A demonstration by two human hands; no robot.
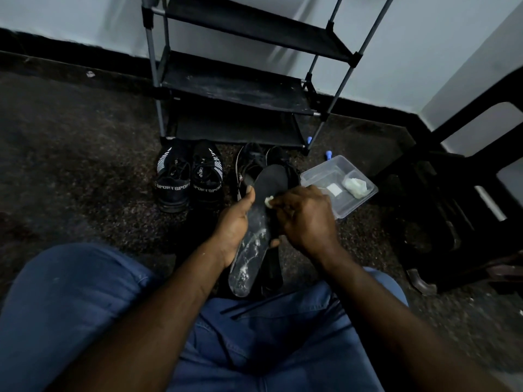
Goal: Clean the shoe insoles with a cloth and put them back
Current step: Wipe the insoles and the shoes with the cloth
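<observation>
L hand [235, 222]: clamped on the insole [273, 179] at mid-length. I see the thumb up along its left edge and a fingertip wrapped round the right edge.
R hand [305, 219]: fingers curled, pinching the cloth [268, 200] and pressing it down on the insole.
Insole: black, held over the floor [85, 165] in front of the jeans [254, 349], toe end pointing away. Heel half looks wet w/ whitish streaks, toe half dry.
Cloth: small white bit, mostly hidden under the R fingers.
Black shoes [252, 159]: pair on the floor just behind the insole.
SPORT sneakers [173, 183]: pair left of those, heels toward me.
Plastic tub [366, 193]: clear, right of the R hand, white wad [356, 187] inside.
Shoe rack [235, 89]: behind the shoes, against the wall.
</observation>
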